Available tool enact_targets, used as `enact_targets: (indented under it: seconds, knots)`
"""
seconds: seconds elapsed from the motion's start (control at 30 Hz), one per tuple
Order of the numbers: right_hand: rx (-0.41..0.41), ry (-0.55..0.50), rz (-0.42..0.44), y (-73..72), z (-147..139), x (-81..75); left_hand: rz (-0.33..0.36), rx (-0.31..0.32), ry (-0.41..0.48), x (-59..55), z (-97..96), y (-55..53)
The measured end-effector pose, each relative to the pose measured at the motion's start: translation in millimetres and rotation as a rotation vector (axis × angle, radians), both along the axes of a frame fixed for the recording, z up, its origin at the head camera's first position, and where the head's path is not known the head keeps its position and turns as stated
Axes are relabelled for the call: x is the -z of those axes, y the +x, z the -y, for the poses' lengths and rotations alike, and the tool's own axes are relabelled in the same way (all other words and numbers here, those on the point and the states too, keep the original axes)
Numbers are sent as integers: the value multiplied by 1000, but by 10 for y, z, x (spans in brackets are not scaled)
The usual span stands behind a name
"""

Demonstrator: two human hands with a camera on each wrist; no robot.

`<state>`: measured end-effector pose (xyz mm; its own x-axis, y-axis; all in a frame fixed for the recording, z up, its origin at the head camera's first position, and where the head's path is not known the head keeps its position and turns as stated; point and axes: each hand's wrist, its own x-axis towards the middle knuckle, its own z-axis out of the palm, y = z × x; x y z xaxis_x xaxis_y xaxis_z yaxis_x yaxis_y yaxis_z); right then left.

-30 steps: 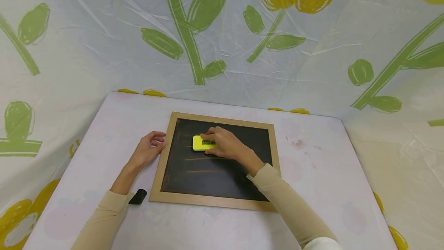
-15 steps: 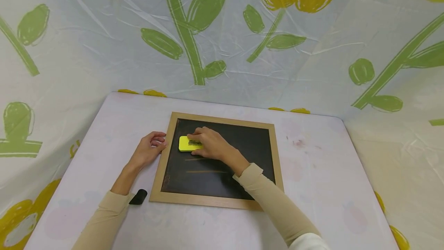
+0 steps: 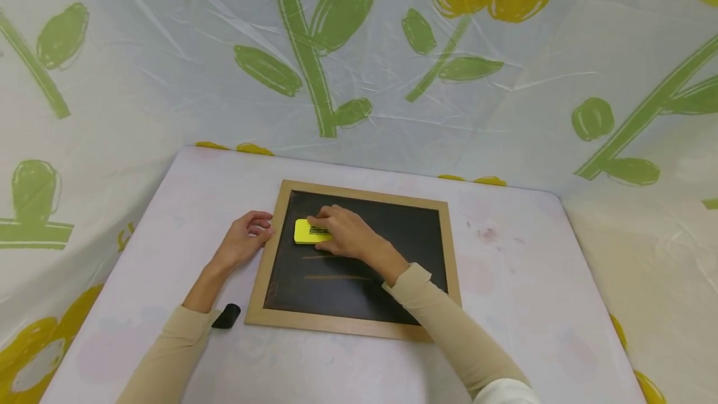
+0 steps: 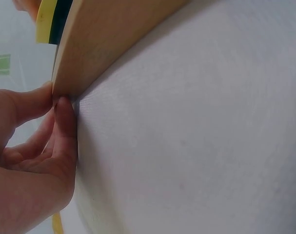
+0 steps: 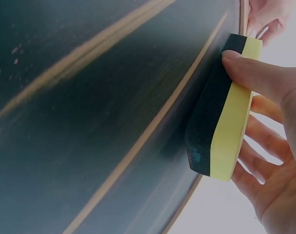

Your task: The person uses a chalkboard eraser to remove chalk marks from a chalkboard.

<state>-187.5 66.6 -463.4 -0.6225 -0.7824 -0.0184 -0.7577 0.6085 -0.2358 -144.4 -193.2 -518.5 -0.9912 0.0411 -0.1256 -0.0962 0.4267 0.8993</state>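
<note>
A chalkboard [image 3: 336, 323] with a light wooden frame lies on the table. My right hand [image 3: 350, 234] grips a yellow eraser [image 3: 303, 231] with a dark felt side, thumb along one edge and fingers along the other. The felt faces the black surface near the board's upper left. Two orange-brown chalk lines [image 3: 336, 277] show below the eraser; the right wrist view has fainter streaks [image 5: 157, 195] beside it. At the board's left side, my left hand [image 3: 244, 239] pinches the frame edge between thumb and index finger [image 4: 65, 122], the other fingers curled behind.
A black strap-like piece [image 3: 227, 316] sits by the left cuff, close to the board's lower left corner. The white table [image 3: 516, 304] extends around the board. Behind it hangs a pale sheet [image 3: 196, 98] printed with green stems and yellow flowers.
My right hand has slid the eraser left across the board, then stayed near the left side. The upper chalk line seen earlier beside the eraser no longer shows. My left hand keeps its place.
</note>
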Motion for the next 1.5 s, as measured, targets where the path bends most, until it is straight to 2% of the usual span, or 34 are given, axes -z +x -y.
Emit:
enact_targets:
  seconds: [0.33, 1.0, 1.5]
  knots:
    - [21, 30, 6, -6, -202, -44, -17, 4, 18, 27, 13, -12]
    - [136, -16, 5, 30, -1002, -64, -11, 0, 28, 20, 10, 0]
    - [226, -21, 15, 91, -1408, -83, -17, -2, 21, 20, 19, -2]
